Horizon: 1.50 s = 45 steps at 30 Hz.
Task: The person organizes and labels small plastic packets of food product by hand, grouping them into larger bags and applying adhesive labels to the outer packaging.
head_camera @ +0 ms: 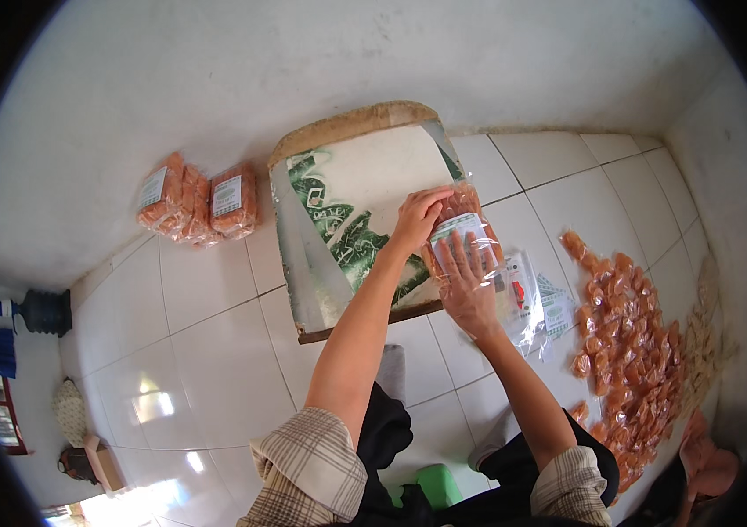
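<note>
A clear plastic bag of orange-brown pieces (458, 199) rests on the right side of a low, worn table (373, 165). A white and green printed label (480, 245) lies against the bag's upper face. My left hand (421, 216) grips the bag's left edge, its fingers curled over the top. Flat over the label lies my right hand (469, 286), fingers spread, seemingly under a layer of clear film. Whether they are inside the bag is hard to tell. Clear plastic sleeves (523, 300) and loose printed labels (556, 313) lie on the floor beside the table.
Several filled, labelled bags (231, 201) stand left of the table by the wall (215, 79). Many small wrapped orange-brown pieces (633, 356) cover the tiled floor (228, 369) on the right. A green plastic object (439, 486) is near my legs; a water jug (47, 311) stands far left.
</note>
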Available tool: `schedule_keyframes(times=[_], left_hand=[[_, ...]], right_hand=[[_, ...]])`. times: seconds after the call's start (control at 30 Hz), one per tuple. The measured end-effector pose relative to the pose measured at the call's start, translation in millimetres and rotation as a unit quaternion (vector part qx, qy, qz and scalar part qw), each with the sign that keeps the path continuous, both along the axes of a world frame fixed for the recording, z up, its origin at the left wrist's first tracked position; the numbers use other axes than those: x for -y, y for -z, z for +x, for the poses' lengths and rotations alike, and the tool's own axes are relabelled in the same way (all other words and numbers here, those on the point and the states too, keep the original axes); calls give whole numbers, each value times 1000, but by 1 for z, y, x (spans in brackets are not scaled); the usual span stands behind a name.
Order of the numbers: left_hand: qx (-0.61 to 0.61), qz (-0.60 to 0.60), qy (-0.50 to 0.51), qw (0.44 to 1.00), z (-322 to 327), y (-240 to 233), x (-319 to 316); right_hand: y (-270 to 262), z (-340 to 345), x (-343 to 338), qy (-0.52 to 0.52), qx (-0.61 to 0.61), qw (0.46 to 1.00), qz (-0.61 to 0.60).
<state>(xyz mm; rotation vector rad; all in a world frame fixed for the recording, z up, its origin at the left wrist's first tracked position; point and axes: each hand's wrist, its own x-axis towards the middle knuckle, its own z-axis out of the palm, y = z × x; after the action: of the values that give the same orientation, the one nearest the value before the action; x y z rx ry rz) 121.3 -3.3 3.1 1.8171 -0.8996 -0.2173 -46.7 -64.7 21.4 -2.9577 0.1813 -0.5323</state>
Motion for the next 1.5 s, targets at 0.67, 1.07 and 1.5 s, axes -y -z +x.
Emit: schedule_keyframes(times=[0.67,1.07,1.5], left_hand=[[1,25,85,996,10,0,-11],[-39,39,188,981,30,1,-13],[-91,64,211,971,30,-11,-7]], right_hand=[[7,-15,3,40,10,998,57],[9,-22,1,77,-17,993,90],[4,-18,15,2,-13,997,70]])
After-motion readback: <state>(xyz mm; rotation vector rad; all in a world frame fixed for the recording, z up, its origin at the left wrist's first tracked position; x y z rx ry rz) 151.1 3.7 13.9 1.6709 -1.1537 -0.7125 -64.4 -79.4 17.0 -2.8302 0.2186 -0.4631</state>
